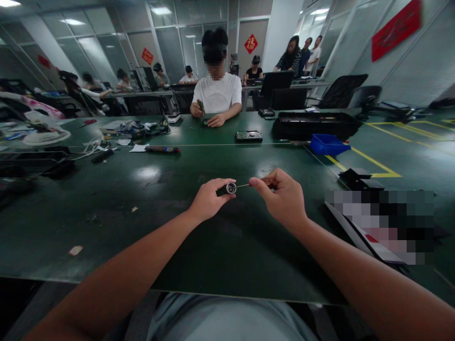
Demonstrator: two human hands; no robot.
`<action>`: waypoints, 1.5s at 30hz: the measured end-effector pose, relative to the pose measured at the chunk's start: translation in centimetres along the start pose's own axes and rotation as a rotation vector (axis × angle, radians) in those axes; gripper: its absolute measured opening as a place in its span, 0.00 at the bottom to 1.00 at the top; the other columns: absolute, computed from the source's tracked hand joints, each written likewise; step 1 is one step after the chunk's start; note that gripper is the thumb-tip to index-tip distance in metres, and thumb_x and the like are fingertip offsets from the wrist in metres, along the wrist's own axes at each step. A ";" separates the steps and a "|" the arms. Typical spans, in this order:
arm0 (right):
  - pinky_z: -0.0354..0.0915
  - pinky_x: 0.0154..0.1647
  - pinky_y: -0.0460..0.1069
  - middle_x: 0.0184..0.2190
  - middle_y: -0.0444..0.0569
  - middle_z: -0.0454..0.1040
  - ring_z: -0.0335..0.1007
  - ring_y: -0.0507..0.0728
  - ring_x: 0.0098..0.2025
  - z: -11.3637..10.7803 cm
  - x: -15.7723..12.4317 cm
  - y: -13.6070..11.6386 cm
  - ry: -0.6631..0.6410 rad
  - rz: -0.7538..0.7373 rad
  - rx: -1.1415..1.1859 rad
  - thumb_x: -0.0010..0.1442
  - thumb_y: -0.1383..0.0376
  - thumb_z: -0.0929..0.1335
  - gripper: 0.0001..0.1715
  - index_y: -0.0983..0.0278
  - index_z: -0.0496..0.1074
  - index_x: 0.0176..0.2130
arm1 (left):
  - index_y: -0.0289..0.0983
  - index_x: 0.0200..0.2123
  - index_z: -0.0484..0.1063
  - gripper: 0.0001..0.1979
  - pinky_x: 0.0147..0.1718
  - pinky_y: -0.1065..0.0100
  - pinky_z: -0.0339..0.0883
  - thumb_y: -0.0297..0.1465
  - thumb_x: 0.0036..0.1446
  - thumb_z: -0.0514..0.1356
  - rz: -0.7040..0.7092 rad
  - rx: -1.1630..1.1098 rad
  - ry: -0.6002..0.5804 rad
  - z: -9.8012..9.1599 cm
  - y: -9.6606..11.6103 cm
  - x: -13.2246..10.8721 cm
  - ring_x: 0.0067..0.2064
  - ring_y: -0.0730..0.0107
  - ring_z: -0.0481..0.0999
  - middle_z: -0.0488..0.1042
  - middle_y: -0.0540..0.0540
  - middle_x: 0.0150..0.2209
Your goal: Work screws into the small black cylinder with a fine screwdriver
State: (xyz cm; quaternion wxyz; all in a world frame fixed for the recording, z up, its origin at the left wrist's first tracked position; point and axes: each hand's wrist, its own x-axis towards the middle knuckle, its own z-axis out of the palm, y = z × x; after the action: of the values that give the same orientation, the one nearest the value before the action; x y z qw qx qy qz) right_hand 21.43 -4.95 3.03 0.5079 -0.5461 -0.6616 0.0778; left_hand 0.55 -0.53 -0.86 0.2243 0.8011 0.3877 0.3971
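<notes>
My left hand [208,200] is closed around a small dark cylindrical part [231,188], gripped between thumb and fingers. Its round, silvery-rimmed open end faces me, and the rest of its body is hidden in the hand. A screwdriver [243,185] sits in my right hand [285,199], which is wrapped round its reddish-brown handle. The thin metal shaft points left, and its tip reaches the rim or inside of the part; I cannot tell which. Both hands are above the green table [170,251].
Across the table a person [218,92] in a white shirt handles a tool. Nearby lie a hard drive [249,136], a long black housing [316,125], a blue bin [329,144] and a pen-like tool [162,149]. Cables and parts clutter the left. A partly blurred item [369,241] lies right.
</notes>
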 end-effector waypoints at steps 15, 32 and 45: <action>0.68 0.40 0.52 0.35 0.47 0.76 0.74 0.56 0.37 -0.2 -0.2 0.0 -0.201 -0.271 0.129 0.63 0.68 0.65 0.05 0.60 0.71 0.39 | 0.42 0.51 0.75 0.19 0.55 0.58 0.66 0.28 0.55 0.69 0.002 0.063 0.000 -0.4 0.2 0.1 0.52 0.62 0.76 0.78 0.48 0.49; 0.61 0.30 0.49 0.29 0.47 0.76 0.71 0.54 0.29 -0.1 -0.2 -0.3 -0.248 -0.193 0.025 0.68 0.62 0.61 0.12 0.63 0.72 0.45 | 0.42 0.52 0.75 0.20 0.53 0.58 0.68 0.29 0.55 0.69 0.014 0.101 -0.017 -0.2 -0.2 0.0 0.51 0.62 0.76 0.79 0.47 0.49; 0.72 0.40 0.55 0.32 0.48 0.77 0.75 0.56 0.34 1.4 0.0 1.3 -0.119 0.155 0.470 0.67 0.55 0.65 0.15 0.62 0.73 0.40 | 0.42 0.52 0.75 0.20 0.54 0.54 0.66 0.29 0.55 0.68 0.032 0.108 0.001 -0.5 0.1 0.2 0.52 0.60 0.76 0.78 0.46 0.50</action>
State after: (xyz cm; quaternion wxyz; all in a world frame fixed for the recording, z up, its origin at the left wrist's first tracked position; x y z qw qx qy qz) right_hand 21.20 -3.85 1.49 0.5735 -0.4565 -0.6104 0.3003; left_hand 0.25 -0.42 -0.48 0.1743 0.8180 0.3957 0.3795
